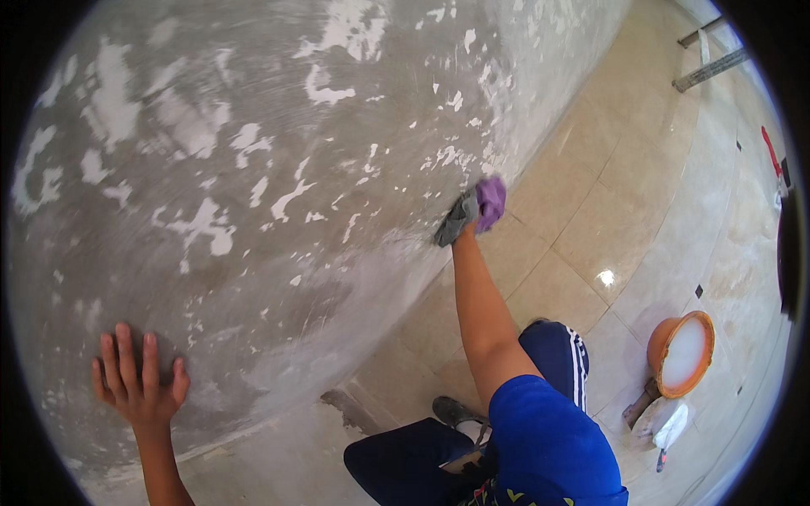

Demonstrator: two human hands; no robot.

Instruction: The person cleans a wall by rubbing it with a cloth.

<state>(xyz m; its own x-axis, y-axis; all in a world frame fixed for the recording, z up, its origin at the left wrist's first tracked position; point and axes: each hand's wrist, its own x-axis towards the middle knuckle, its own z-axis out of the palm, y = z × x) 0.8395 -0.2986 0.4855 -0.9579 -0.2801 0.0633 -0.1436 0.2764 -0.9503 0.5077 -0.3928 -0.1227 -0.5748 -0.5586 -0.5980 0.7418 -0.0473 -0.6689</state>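
Note:
A grey wall [266, 190] with many patchy white marks fills the left and middle of the view. My left hand [140, 379] lies on its lower left part, fingers spread, holding nothing. Farther right, near where the wall meets the floor, my right hand [467, 218] is wrapped in or pressed against a grey cloth [457, 221], and a purple cloth [491, 202] bunches beside it. The cloths hide most of the fingers.
Beige floor tiles [569, 221] run along the wall. At the right stands an orange bucket [661, 345] with cloudy whitish liquid. Beside it lie a whitish slab-like piece [648, 422] and a tool with a red and black handle [661, 460]. Metal legs [709, 71] stand at the upper right.

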